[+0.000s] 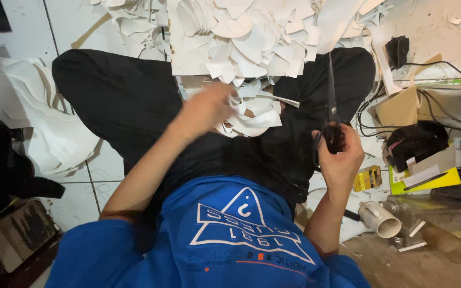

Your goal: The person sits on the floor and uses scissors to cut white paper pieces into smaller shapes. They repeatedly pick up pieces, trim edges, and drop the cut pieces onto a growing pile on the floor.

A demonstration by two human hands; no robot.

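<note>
Your right hand [341,154] has its fingers [335,140] closed through the black loops of a pair of scissors [331,101], gripping them firmly. The blades run almost straight away from you, tips pointing toward the far heap; that is their long axis, and they look shut or nearly so. They seem stiff and moderately heavy, best held where you have them, at the loops.

Your left hand [209,106] is blurred, so I cannot tell whether its fingers are closed; it rests on or just over the white paper offcuts [252,114] lying in your lap, on the black trousers [118,96]. These pieces appear light, thin and floppy, easily creased or torn, so I would pinch them near an edge, close to where the blades meet.

Beyond your knees a larger pile of white scraps [241,32] covers the tiled floor [22,26]. To your right lie a white cup [380,218] on its side, a small yellow box [368,178] and tangled black cables [433,101].
</note>
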